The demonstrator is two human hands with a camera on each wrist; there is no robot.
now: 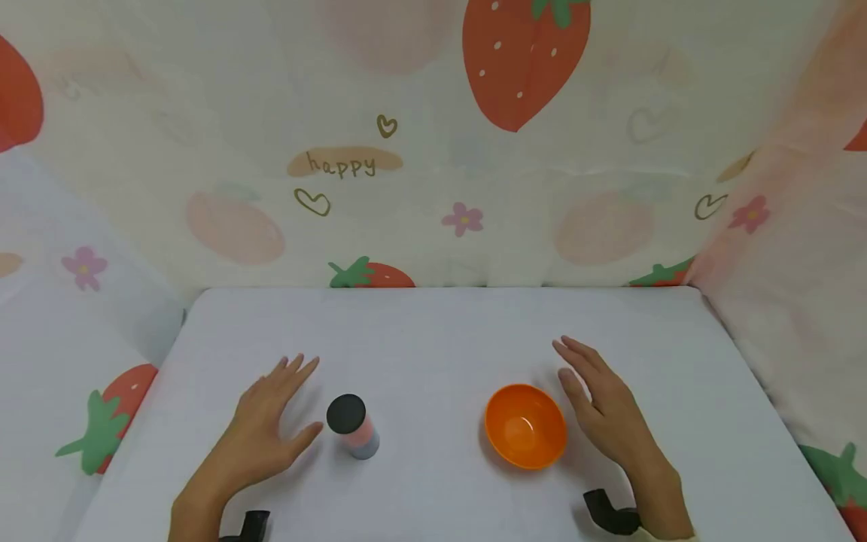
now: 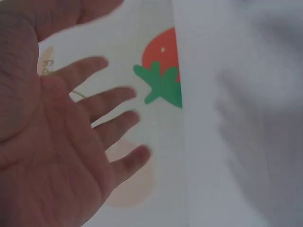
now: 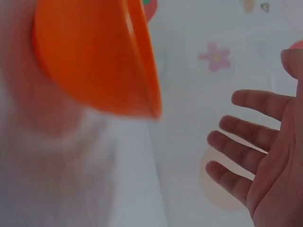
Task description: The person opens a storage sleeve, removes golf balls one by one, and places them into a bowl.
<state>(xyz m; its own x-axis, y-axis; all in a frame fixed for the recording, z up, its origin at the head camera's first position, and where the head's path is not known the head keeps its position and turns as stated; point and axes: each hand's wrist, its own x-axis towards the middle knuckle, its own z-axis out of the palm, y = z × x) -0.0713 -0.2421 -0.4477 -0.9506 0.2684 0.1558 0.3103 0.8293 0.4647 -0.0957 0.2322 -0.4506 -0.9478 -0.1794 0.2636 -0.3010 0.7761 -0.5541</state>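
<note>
On the white table stands a small cylindrical container [image 1: 356, 427] with a black lid and a pink and grey-blue body. My left hand [image 1: 267, 425] is just left of it, fingers spread, its thumb tip close to the lid; whether they touch I cannot tell. To the right sits an orange bowl [image 1: 525, 427], upright, with nothing visible inside. Beside its right rim my right hand [image 1: 606, 406] hovers with extended fingers and holds nothing. The right wrist view shows the bowl [image 3: 94, 61] large and near, apart from the right hand [image 3: 270, 151]. Only the bare left hand [image 2: 71, 142] shows in the left wrist view.
A white cloth covers the table [image 1: 433, 339]. Behind it and at both sides hang curtains [image 1: 433, 173] printed with strawberries, flowers and hearts. Black wrist mounts [image 1: 609, 513] show near both wrists at the front.
</note>
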